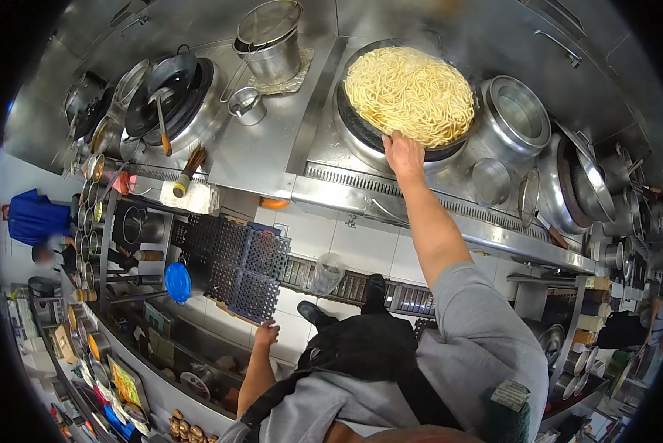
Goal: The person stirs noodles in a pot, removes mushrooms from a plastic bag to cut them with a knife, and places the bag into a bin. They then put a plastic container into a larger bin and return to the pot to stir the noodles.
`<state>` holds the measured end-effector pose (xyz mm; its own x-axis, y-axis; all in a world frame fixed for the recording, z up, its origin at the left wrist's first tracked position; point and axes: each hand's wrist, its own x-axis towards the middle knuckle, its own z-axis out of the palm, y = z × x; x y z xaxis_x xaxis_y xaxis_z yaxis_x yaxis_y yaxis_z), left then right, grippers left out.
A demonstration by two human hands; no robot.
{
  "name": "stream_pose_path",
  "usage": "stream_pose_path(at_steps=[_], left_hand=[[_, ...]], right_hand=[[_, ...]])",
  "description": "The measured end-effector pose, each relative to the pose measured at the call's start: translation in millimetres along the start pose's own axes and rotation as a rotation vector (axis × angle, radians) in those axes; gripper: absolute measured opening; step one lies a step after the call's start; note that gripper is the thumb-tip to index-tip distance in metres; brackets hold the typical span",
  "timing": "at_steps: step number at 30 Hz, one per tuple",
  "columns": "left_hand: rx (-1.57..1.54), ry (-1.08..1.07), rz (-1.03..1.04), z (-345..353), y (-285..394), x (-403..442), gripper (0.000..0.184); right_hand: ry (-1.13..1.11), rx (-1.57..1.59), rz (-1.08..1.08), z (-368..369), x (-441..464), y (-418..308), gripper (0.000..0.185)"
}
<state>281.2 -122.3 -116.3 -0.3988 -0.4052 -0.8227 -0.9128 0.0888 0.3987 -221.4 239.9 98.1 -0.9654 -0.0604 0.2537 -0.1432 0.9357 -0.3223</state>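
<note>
A large heap of pale yellow noodles (412, 92) fills a wide dark wok (357, 131) on the steel range. My right hand (404, 155) is at the wok's front rim, against the near edge of the noodles. Its fingers are bent closed; whether they grip the rim or pinch noodles is hidden. Low beside my body, away from the range, hangs my left hand (267, 334). Its fingers are loosely curled, and nothing shows in them.
Right of the noodles are a round steel pot (520, 114) and a strainer (529, 196). To the left stand a pot (276, 63) under a sieve, a small steel cup (247, 107) and another wok (161, 81) holding a ladle. A plastic bag (328, 273) lies on the floor.
</note>
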Motion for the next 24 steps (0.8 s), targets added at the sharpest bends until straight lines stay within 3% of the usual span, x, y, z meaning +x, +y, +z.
stream_pose_path(at_steps=[7,9,11,13,14,16,24], left_hand=[[-0.043,-0.107,-0.243,-6,-100,-10,0.046],[0.254,-0.284,0.011,-8,-130,-3,0.043],[0.279,-0.280,0.028,-10,-130,-7,0.042],[0.430,-0.314,0.323,-16,-131,-3,0.041],[0.431,-0.312,0.323,-14,-115,-10,0.041],[0.015,-0.045,-0.256,-4,-63,-31,0.044],[0.020,-0.053,-0.130,7,-8,-13,0.049]], right_hand=[[0.015,0.026,-0.056,4,0,9,0.025],[0.014,0.055,-0.085,1,-1,10,0.025],[0.012,0.046,-0.088,3,-1,12,0.025],[0.012,0.040,-0.090,4,-1,12,0.025],[-0.001,0.040,-0.083,4,-1,12,0.024],[-0.014,0.040,-0.078,3,-1,12,0.024],[0.012,0.038,-0.083,1,-1,13,0.028]])
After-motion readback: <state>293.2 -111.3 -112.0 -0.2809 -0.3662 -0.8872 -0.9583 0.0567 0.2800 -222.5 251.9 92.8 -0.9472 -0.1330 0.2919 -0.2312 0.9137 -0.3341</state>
